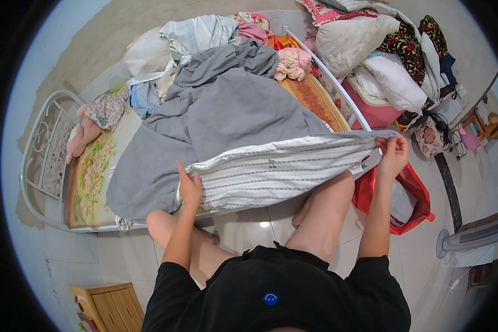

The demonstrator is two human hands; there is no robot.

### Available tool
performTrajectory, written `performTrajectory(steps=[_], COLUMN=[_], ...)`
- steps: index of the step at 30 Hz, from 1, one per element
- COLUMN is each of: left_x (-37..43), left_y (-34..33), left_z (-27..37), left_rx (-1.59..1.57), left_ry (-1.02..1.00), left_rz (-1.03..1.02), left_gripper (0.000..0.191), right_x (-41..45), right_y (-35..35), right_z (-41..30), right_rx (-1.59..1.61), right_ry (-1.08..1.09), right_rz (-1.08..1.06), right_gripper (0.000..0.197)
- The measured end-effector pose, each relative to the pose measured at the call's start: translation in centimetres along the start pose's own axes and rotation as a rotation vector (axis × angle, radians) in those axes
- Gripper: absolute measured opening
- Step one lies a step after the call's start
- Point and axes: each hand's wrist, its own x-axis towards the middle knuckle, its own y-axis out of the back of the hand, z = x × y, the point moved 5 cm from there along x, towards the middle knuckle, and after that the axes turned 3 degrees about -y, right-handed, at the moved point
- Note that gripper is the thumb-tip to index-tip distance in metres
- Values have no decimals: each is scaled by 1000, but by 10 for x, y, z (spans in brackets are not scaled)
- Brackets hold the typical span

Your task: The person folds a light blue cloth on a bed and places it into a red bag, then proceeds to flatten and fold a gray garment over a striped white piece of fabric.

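A large cloth cover (236,112), grey on one face, is spread over the bed in front of me. Its near edge is turned up and shows a white underside with grey stripes (274,170). At the right end, my right hand (393,152) pinches a corner of the cover and stretches it out past the bed rail. My left hand (189,187) grips the left end of the striped fold between thumb and fingers, index finger extended. Between the hands the striped part hangs taut above my knees. The cover's far side lies bunched in folds.
A metal bed frame (29,174) has a floral mat (93,178). Piled clothes (201,33) and a pink plush toy (85,135) lie on it. Right are a red bag (423,197), heaped bedding (352,41) and a tower fan (477,236); a wooden cabinet (116,309) stands lower left.
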Motion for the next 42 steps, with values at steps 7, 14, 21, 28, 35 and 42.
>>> performTrajectory(steps=[7, 14, 21, 28, 35, 42], left_x=[5, 6, 169, 81, -25, 18], left_y=[11, 169, 183, -2, -88, -28], left_z=[-73, 4, 0, 35, 70, 132], left_rx=[-293, -271, -50, 37, 278, -197], left_ry=[124, -169, -169, -500, -675, -557], left_rz=[87, 849, 687, 31, -289, -227], left_gripper=[17, 20, 36, 58, 50, 17], right_x=[-28, -31, 89, 36, 16, 21], right_y=[23, 10, -163, -101, -30, -67], right_z=[-31, -46, 94, 211, 246, 181], right_rx=[95, -102, -424, -768, -1174, -563], right_ry=[209, 322, 105, 106, -414, -76], right_rz=[321, 549, -217, -382, -335, -253], right_gripper=[18, 14, 35, 47, 46, 18])
